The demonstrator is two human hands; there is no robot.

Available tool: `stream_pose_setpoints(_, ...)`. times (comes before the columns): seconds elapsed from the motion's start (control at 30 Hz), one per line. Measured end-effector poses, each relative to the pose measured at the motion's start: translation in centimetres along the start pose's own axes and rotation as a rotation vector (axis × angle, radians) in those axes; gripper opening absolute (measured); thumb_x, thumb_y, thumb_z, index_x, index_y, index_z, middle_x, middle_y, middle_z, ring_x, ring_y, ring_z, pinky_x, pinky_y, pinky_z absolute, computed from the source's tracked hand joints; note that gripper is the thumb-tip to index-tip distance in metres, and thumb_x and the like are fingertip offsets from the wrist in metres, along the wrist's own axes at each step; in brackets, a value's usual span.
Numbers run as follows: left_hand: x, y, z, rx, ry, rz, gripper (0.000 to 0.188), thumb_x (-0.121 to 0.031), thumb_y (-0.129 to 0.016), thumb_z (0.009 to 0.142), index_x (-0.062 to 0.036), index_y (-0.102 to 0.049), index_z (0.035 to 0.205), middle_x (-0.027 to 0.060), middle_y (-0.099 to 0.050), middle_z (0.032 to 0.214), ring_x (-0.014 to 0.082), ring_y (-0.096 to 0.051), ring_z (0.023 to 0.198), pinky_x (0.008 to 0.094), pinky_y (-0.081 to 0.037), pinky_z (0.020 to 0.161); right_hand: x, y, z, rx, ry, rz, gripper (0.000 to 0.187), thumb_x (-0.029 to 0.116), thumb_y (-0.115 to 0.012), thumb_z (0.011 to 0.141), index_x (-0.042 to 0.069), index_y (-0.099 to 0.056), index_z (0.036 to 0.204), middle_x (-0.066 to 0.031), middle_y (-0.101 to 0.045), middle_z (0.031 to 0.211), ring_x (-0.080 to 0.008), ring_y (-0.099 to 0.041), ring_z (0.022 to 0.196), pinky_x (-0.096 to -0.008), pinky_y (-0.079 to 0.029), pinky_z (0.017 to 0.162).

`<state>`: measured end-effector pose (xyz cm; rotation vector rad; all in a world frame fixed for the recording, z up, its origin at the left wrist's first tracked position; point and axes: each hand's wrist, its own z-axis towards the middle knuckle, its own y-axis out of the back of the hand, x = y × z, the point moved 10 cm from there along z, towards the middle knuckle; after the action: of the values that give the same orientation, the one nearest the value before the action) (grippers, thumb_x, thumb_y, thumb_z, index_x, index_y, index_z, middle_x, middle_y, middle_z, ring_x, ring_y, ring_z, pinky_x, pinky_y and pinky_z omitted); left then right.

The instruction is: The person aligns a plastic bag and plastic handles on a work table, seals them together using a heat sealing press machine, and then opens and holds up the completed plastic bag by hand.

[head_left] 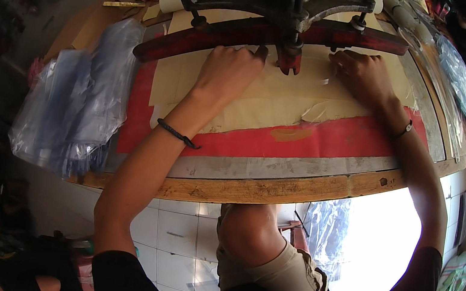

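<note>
Clear plastic film (pixel 289 96) lies flat beneath the red press bar (pixel 263 34), pinned by the spread fingers of the left hand (pixel 230 66) and right hand (pixel 363 75), bar not yet lowered.

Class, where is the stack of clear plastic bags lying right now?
In the head view, the stack of clear plastic bags lies at the workbench's left end, left of the left hand and the red padded surface.

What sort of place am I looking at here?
Probably a small workshop for sealing plastic bags: a red-armed metal press over a worn wooden bench, a stack of clear plastic bags beside it, both hands flat on the tan sheet.
</note>
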<state>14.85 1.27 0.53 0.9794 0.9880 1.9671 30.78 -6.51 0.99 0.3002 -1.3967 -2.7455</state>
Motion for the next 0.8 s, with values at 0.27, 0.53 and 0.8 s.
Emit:
stream_pose_setpoints(0.27,0.5,0.1,-1.4,0.079,0.167,0.059,0.028,-0.006,-0.060,0.083,-0.0008,-0.067,0.109,0.0147,-0.070,0.071,0.0281,-0.073,0.069,0.0357,-0.058,0.057,1.8,1.2,0.7,0.008,0.138,0.068,0.024,0.024,-0.069,0.085,0.015,-0.072,0.107,-0.0046,-0.071,0.075,-0.0230,-0.067,0.064,-0.0359,-0.053,0.060)
stream_pose_setpoints(0.53,1.3,-2.0,-1.4,0.100,0.177,0.101,0.038,-0.024,-0.054,0.096,-0.0076,-0.060,0.129,0.0149,-0.066,0.063,0.0310,-0.069,0.059,0.0410,-0.056,0.053,5.1,0.2,0.9,0.101,0.174,0.114,0.034,0.030,-0.066,0.089,0.017,-0.068,0.120,-0.0070,-0.073,0.085,-0.0256,-0.069,0.069,-0.0388,-0.054,0.062)
stream_pose_setpoints(0.8,1.5,-0.9,-1.1,0.051,0.173,0.033,0.033,-0.009,-0.055,0.090,-0.0060,-0.065,0.121,0.0149,-0.069,0.072,0.0295,-0.071,0.067,0.0386,-0.058,0.057,4.9,-0.5,1.1,0.178,0.086,0.141,0.032,0.034,-0.059,0.094,0.018,-0.068,0.121,-0.0091,-0.073,0.084,-0.0279,-0.068,0.065,-0.0402,-0.055,0.061)
